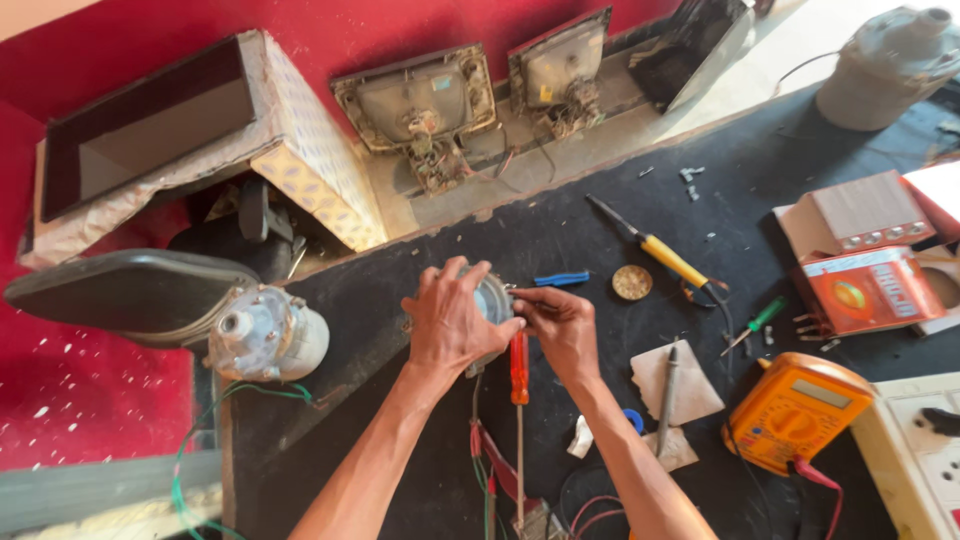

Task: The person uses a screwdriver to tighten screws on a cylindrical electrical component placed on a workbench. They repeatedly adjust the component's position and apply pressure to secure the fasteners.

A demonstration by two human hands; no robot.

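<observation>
The left hand [450, 318] wraps over a small round grey metal part [493, 300], gripping it on the black bench mat [400, 290]. The right hand [560, 325] pinches at the part's right edge, fingers nearly closed. A red-handled screwdriver [519, 368] lies just below, between both wrists. Right of the right hand sit a yellow-handled soldering iron [665, 255] and an orange multimeter [795, 410].
</observation>
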